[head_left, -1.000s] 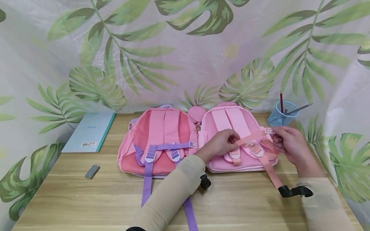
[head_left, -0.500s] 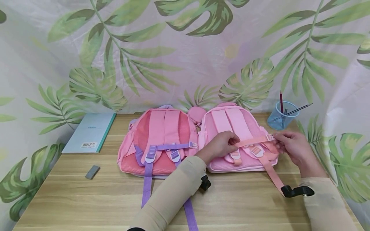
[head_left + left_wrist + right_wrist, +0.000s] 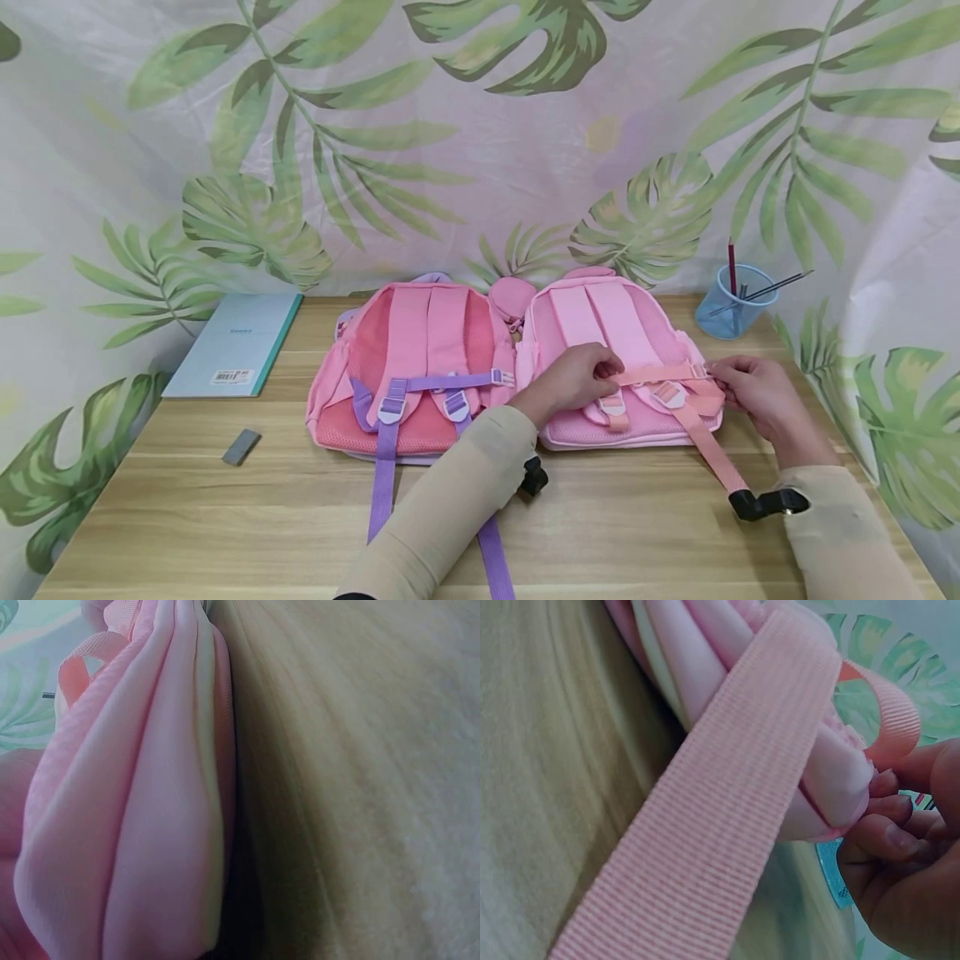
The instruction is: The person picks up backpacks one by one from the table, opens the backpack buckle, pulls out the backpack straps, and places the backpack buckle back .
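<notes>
A light pink backpack (image 3: 617,308) lies back side up on the wooden table. Across its shoulder straps runs an orange chest strap (image 3: 654,374), held stretched between both hands. The left hand (image 3: 576,377) pinches its left end between thumb and fingers. At its other end, by a small white buckle (image 3: 700,371), the fingers of the right hand (image 3: 765,400) are gripping. A long orange webbing tail (image 3: 712,780) hangs in front of the right wrist view, off the backpack's lower edge. The left wrist view shows mostly the bag's side (image 3: 150,810), with part of the left hand at the edge.
A second pink backpack (image 3: 408,333) with purple straps (image 3: 382,475) lies close on the left. Further left are a light blue notebook (image 3: 232,342) and a grey eraser (image 3: 242,447). A blue pen cup (image 3: 731,308) stands at the back right.
My right hand has come down with the buckle end, so the chest strap now lies lower and flatter over the backpack. My left hand has stayed nearly in place.
</notes>
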Demonstrator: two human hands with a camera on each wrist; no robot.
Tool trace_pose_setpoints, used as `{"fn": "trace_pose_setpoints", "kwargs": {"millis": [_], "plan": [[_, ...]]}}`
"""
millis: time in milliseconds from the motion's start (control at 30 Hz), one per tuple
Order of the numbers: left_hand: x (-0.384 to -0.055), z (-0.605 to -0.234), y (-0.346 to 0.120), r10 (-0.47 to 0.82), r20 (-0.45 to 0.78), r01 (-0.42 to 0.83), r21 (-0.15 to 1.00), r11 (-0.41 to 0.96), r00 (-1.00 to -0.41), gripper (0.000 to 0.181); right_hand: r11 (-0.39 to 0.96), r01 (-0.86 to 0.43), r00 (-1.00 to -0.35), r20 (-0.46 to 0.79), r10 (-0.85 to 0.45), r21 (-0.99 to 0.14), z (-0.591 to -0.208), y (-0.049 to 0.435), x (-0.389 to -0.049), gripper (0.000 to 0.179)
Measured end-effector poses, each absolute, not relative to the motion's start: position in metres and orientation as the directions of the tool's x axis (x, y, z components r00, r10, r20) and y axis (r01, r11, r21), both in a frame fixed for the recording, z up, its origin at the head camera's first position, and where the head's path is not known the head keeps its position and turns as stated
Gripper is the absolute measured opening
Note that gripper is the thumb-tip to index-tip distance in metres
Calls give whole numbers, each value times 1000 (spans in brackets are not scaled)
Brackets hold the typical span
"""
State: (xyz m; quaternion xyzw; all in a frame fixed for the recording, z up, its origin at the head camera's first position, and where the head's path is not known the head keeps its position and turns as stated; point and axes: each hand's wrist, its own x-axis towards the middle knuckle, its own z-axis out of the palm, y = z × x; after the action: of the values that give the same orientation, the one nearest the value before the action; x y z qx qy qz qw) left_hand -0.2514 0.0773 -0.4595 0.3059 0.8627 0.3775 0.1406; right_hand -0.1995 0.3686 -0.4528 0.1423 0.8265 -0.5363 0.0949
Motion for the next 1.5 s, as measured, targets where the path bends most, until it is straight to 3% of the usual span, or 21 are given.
{"fn": "trace_pose_setpoints", "kwargs": {"millis": [300,500,1000,1167,1367,1500], "plan": [[-251,-460,77,638,-1,434,733,524,-770,23,433,388,-917,-389,90,-814,-459,374,-202,52],[-250,-461,78,632,-12,416,743,524,-775,24,431,403,-905,-422,55,-807,-463,379,-203,48],[-248,-464,82,639,-20,414,746,522,-769,24,477,386,-905,-424,31,-789,-466,384,-196,46],[-247,-461,80,634,-36,408,737,538,-772,24,418,378,-915,-402,33,-826,-466,383,-196,42],[-247,-452,77,637,-65,411,712,569,-768,26,283,396,-916,-396,59,-874,-464,381,-196,23],[-245,-443,72,609,-88,360,738,572,-788,27,285,382,-923,-376,77,-879,-460,380,-195,23]]}}
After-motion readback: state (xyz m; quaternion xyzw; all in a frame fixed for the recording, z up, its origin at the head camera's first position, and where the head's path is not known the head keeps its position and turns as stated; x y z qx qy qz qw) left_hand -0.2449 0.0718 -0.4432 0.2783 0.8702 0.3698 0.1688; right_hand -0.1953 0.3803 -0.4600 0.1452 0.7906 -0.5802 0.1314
